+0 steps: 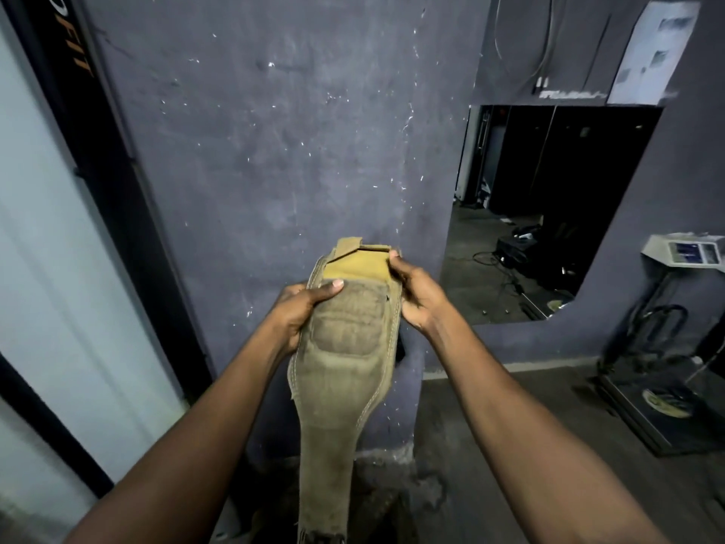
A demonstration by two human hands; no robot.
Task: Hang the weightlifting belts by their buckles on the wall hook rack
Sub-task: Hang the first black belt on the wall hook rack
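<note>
Head camera is showing a person gripping 1 tan weightlifting belt (345, 371) with 2 hands before a dark wall (255, 151). Left hand (304, 312) is clasping its padded edge, thumb on top, while right hand (412, 292) is pinching the folded upper end, likely steadying it for hanging (no buckle or hook rack is visible). A mirror (549, 214) is sitting to the right.

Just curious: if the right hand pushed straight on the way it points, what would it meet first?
The right hand grips the belt; straight on, it would probably meet the wall behind, though the gap is hard to judge.
</note>
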